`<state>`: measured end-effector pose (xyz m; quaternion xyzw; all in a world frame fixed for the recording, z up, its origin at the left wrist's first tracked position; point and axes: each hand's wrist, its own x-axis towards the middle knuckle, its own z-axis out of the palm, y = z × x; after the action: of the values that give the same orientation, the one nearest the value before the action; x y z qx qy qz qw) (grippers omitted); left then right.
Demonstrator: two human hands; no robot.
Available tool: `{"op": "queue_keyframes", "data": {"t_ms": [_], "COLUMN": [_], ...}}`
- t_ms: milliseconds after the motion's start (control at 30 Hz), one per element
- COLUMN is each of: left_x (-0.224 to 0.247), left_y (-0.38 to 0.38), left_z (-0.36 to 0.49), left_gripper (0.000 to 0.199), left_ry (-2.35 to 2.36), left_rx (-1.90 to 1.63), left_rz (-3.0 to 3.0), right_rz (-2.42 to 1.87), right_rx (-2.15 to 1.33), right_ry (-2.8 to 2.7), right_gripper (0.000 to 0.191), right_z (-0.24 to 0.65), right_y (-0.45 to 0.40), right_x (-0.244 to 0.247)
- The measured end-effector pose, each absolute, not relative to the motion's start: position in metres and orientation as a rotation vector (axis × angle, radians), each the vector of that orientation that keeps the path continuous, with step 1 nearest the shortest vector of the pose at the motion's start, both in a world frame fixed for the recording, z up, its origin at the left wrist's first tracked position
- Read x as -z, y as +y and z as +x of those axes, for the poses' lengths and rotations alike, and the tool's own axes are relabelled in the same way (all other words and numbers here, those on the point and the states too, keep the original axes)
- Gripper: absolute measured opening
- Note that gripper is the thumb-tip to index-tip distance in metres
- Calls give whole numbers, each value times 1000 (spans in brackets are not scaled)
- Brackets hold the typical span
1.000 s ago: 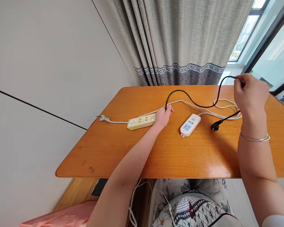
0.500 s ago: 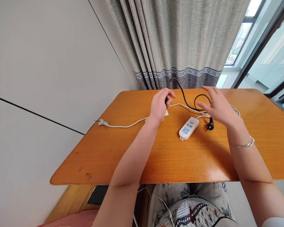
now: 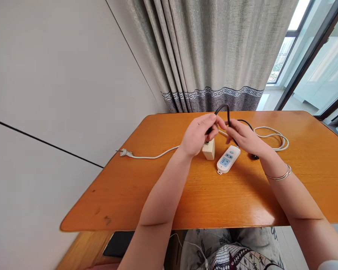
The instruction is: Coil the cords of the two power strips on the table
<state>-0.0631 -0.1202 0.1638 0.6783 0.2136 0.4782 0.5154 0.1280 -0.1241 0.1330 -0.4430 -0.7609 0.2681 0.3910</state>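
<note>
My left hand is closed on one end of a black cable, just above a pale wooden block. Pinched round the same cable, a little to the right, is my right hand; the cable arches up between the two hands. A white power strip lies on the table below my right hand. The cable's black plug is partly hidden behind my right wrist. At the left, a white plug lies on its white cord.
The wooden table has a coiled white cord at the right. A grey curtain hangs behind the far edge, beside a pale wall. A dark phone-like object lies below the table at the lower left.
My right hand has moved left and closed on the black cable. My left hand has shifted right and slightly down with the cable end. The wooden block now shows more.
</note>
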Motion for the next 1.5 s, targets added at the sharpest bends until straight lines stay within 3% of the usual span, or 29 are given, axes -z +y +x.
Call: {"op": "queue_keyframes", "data": {"t_ms": [133, 267, 433, 667, 867, 967, 1067, 1200, 1500], "left_x": [-163, -154, -141, -162, -177, -175, -169, -164, -157], "left_y": [-112, -105, -94, -102, -94, -83, -76, -78, -98], "left_z": [-67, -64, -57, -62, -80, -93, -98, -91, -69], "left_gripper": [41, 27, 30, 34, 29, 26, 25, 24, 29], "left_ry": [593, 711, 665, 567, 638, 656, 697, 772, 692], "left_rx": [-1225, -1017, -1063, -1397, -1660, -1817, -1875, -1795, -1346], "left_rz": [1680, 1870, 1685, 1077, 724, 728, 865, 1042, 1293], "right_rz": [-958, -781, -763, -1055, -1467, -1605, -1705, -1576, -860], "right_rx": [-477, -327, -227, -435, -683, -547, -278, -184, -71], "right_ry": [-1573, -1403, -1410, -1657, -2331, -2575, -2485, -2437, -2311], "right_gripper": [29, 33, 32, 19, 42, 30, 30, 31, 24], "right_z": [134, 148, 159, 150, 128, 119, 111, 101, 104], "right_y": [-106, -90, -90, -94, -100, -111, -127, -148, -156], "right_x": [-152, -159, -157, -153, -145, -151, -162, -173, -165]}}
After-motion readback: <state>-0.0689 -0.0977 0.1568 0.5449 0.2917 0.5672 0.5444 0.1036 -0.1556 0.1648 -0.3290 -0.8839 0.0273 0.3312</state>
